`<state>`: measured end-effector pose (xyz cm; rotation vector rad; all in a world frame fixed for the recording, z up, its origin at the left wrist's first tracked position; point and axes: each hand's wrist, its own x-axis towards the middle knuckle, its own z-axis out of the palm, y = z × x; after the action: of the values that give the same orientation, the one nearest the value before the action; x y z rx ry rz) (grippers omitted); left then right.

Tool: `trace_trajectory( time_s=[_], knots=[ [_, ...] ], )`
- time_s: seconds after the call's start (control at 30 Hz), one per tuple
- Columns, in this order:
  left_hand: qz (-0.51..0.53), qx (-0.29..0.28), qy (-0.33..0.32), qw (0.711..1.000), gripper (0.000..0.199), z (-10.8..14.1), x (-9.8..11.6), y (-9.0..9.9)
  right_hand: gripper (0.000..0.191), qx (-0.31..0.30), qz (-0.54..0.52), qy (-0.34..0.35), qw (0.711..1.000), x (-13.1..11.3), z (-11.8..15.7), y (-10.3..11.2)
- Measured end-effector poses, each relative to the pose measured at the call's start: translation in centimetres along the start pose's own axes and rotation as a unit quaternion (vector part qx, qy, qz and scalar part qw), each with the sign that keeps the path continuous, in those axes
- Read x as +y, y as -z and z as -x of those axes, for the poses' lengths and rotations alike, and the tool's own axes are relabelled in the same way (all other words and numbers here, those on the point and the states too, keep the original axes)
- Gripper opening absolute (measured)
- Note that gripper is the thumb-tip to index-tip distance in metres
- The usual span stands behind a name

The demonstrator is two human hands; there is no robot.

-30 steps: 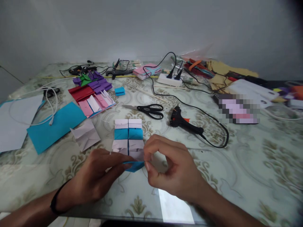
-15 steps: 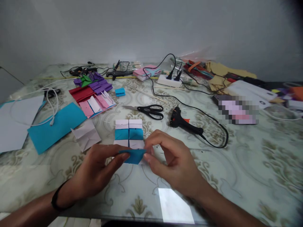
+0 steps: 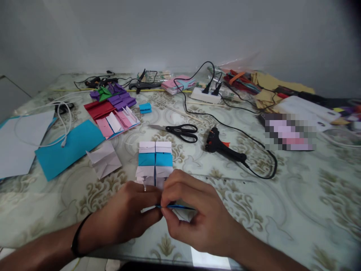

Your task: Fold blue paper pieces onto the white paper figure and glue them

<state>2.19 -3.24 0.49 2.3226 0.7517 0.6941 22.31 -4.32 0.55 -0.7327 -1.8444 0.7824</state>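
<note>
Several papers at the far left of the tabletop (image 3: 293,210): first a white sheet (image 3: 22,139), then a blue sheet (image 3: 70,150), and close beside it a creased white paper (image 3: 104,160); a little farther back, pink and white folded pieces (image 3: 118,122), lying together; toward the middle, the left hand (image 3: 124,212), with fingertips closed on a small blue paper (image 3: 180,206), seen almost edge-on and placed low in front; just beyond the hands, a panel of white and blue folds (image 3: 162,159), near end partly covered by fingers; farther back, black scissors (image 3: 173,130), blades toward left; then the right hand (image 3: 203,210), with thumb and forefinger pinching the same small blue paper, tips very near to those of the left hand; in hand, by judgement: pressing or making sharp a fold; for the next move, probably needed: edges held even, and a firm, straight pressure along the crease; cannot tell how complete, exact fold being hidden behind fingers; at right, a glue gun (image 3: 225,148), resting well apart from both hands.
</note>
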Motion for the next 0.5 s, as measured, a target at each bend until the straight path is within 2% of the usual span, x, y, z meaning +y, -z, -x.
trace_trajectory(
  time_s=[0.27, 0.5],
  knots=[
    [-0.010, 0.000, -0.028, 1.000, 0.028, 0.01, 0.18, -0.03, 0.022, -0.004, 0.006, 0.010, 1.000, 0.15, 0.09, -0.10],
    [0.011, -0.009, 0.004, 1.000, 0.025, 0.12, 0.19, 0.48, 0.022, 0.006, 0.011, 0.008, 1.000, 0.06, -0.17, 0.45]
  ],
)
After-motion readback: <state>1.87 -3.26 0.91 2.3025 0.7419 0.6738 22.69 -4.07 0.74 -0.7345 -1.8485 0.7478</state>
